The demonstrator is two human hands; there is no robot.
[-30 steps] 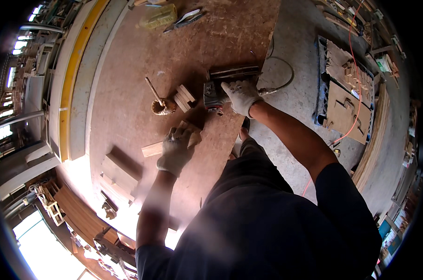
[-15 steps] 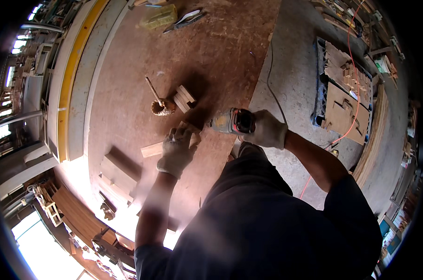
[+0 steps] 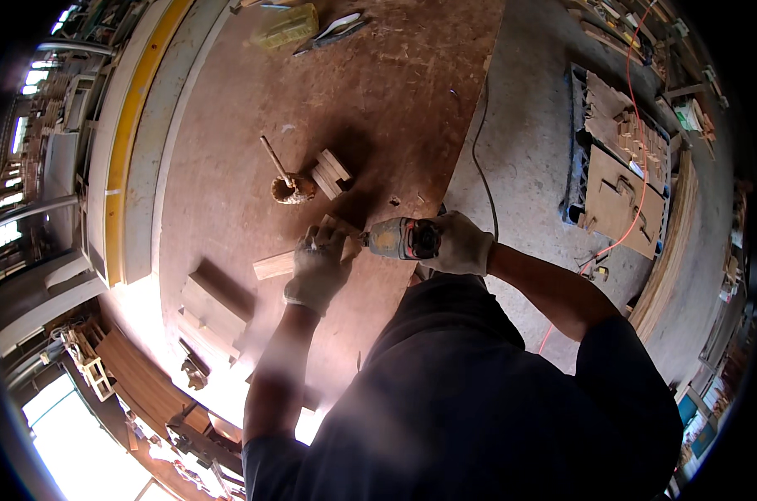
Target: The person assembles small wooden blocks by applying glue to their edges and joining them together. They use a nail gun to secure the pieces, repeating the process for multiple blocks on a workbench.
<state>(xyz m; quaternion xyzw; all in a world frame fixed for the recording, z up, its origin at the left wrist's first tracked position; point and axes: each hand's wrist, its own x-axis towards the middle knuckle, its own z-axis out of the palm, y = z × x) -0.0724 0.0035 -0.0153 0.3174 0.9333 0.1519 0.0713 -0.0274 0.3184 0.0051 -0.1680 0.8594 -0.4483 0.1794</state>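
My right hand (image 3: pixel 464 242), in a pale work glove, grips a corded-looking power drill (image 3: pixel 389 239) lying level, its front end pointing left. The drill's front reaches the wooden piece (image 3: pixel 352 245) under my left hand; whether the bit touches it is hard to make out. My gloved left hand (image 3: pixel 318 271) is closed over this piece, pressing it to the brown tabletop (image 3: pixel 412 100). A pale wooden strip (image 3: pixel 273 265) sticks out to the left from beneath that hand. Just beyond are a stack of small wooden blocks (image 3: pixel 331 174) and a crusted pot (image 3: pixel 292 192) with a stick in it.
Wooden blocks (image 3: pixel 216 305) lie left of my left forearm. At the far end are a yellow translucent container (image 3: pixel 287 29) and a dark tool (image 3: pixel 337 33). A dark cord (image 3: pixel 479 159) runs beside the table's right edge. A pallet (image 3: pixel 575 150) with wood pieces stands on the floor.
My right hand has brought the drill left and slightly nearer, so its front end is now at the piece under my left hand. The left hand has barely moved.
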